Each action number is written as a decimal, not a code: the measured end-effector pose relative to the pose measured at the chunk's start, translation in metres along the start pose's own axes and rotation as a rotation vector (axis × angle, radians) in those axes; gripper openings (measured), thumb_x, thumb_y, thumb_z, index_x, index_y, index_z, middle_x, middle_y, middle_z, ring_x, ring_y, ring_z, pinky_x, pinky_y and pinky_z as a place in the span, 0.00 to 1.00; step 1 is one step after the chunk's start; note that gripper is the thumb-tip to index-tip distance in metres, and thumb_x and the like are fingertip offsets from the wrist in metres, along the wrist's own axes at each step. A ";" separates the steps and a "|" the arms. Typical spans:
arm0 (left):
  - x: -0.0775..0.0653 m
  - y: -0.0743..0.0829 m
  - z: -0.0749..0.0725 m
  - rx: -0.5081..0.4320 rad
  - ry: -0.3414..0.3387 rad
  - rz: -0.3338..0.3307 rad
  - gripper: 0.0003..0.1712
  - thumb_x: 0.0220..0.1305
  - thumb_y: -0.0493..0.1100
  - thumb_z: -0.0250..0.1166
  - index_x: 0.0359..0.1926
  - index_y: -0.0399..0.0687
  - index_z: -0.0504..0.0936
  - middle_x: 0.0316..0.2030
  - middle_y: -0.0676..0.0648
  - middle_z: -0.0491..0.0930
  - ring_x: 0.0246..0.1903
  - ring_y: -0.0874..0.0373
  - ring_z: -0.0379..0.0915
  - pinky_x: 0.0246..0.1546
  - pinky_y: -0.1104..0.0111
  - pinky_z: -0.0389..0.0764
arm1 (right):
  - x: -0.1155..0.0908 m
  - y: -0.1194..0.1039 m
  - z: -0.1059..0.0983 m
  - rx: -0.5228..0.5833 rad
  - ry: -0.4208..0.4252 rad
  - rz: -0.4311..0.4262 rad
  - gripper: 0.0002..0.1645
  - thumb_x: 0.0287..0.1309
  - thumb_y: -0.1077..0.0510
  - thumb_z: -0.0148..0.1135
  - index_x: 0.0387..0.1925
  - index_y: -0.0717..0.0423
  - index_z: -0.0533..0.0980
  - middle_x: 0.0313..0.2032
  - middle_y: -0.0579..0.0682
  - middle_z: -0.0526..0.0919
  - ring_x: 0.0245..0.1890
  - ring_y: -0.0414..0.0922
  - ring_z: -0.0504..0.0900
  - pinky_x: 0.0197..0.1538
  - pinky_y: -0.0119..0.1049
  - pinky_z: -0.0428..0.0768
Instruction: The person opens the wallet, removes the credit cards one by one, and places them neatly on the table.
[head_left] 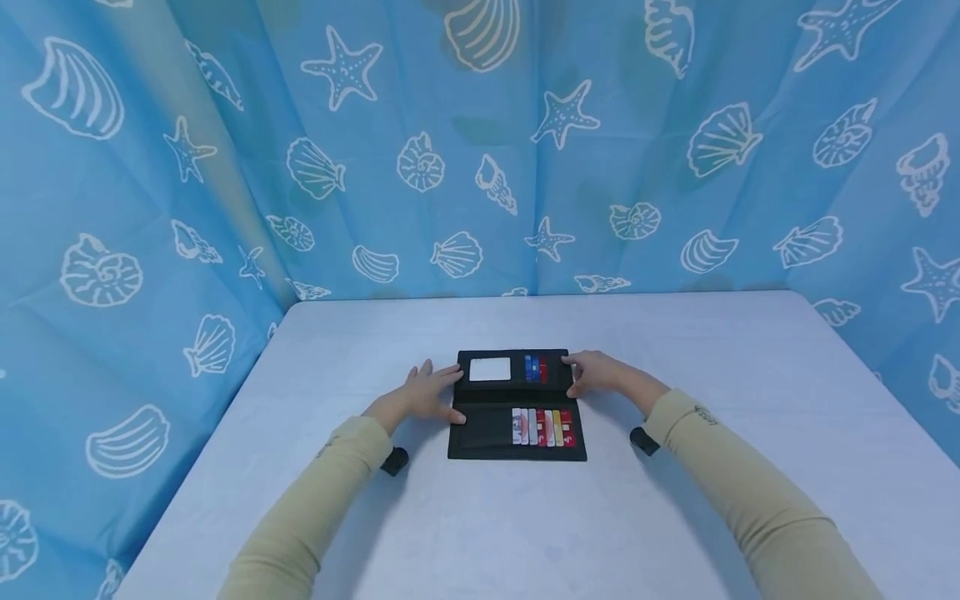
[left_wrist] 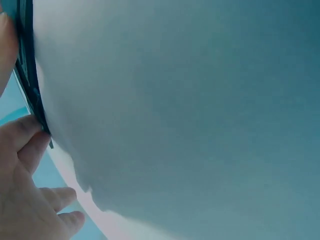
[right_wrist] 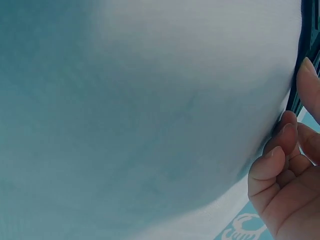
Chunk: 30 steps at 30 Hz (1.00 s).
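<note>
A black bifold wallet [head_left: 480, 427] lies unfolded on the table, its two panels one above the other. Several colourful cards [head_left: 542, 427] fill the slots at the right of its lower panel. The upper panel holds a white card [head_left: 490, 369] at left and a few blue and red cards [head_left: 536, 368] at right. My left hand [head_left: 429, 394] touches the wallet's left edge, fingers spread, thumb at the lower panel. At the upper right edge, my right hand [head_left: 597, 372] holds the wallet with curled fingers and thumb; in the right wrist view its fingertips [right_wrist: 289, 119] meet the dark edge.
A white-covered table [head_left: 525, 533] extends around the wallet. Behind it and along both sides hangs a blue curtain [head_left: 420, 108] with white shells and starfish. A black device sits at each wrist, below the beige sleeves [head_left: 315, 492].
</note>
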<state>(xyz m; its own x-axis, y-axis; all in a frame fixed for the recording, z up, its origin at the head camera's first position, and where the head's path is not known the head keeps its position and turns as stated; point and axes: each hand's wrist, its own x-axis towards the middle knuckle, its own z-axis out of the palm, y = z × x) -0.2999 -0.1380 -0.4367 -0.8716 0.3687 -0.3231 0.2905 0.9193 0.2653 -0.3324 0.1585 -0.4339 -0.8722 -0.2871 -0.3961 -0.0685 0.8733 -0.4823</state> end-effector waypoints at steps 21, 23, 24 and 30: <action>-0.016 0.005 0.000 -0.002 -0.039 0.015 0.58 0.42 0.63 0.71 0.70 0.52 0.52 0.71 0.51 0.46 0.70 0.43 0.33 0.66 0.46 0.41 | -0.009 0.008 0.000 0.000 0.052 -0.093 0.38 0.52 0.60 0.64 0.63 0.67 0.61 0.33 0.54 0.74 0.32 0.45 0.72 0.36 0.34 0.72; -0.017 0.004 -0.001 -0.006 -0.043 0.015 0.58 0.42 0.63 0.71 0.70 0.52 0.52 0.71 0.52 0.46 0.70 0.43 0.33 0.66 0.46 0.41 | -0.012 0.008 0.002 -0.005 0.060 -0.119 0.36 0.51 0.61 0.64 0.61 0.68 0.63 0.35 0.54 0.76 0.34 0.46 0.73 0.39 0.36 0.75; -0.017 0.004 -0.001 -0.007 -0.043 0.017 0.58 0.42 0.63 0.71 0.70 0.52 0.52 0.71 0.51 0.45 0.70 0.43 0.33 0.66 0.46 0.41 | -0.015 0.008 0.003 -0.006 0.063 -0.126 0.35 0.51 0.62 0.64 0.60 0.68 0.64 0.36 0.55 0.76 0.35 0.46 0.74 0.40 0.37 0.76; -0.020 0.005 -0.002 -0.024 -0.044 0.029 0.58 0.43 0.61 0.71 0.70 0.50 0.51 0.71 0.50 0.45 0.70 0.42 0.33 0.66 0.46 0.41 | -0.032 0.006 0.009 0.009 0.066 -0.120 0.32 0.49 0.62 0.65 0.57 0.64 0.68 0.43 0.57 0.76 0.42 0.49 0.74 0.47 0.42 0.77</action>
<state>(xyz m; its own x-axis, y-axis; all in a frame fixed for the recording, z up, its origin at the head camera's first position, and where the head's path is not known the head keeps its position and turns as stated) -0.2816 -0.1416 -0.4270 -0.8446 0.4012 -0.3544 0.3055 0.9049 0.2964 -0.3002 0.1695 -0.4309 -0.8878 -0.3629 -0.2830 -0.1705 0.8305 -0.5302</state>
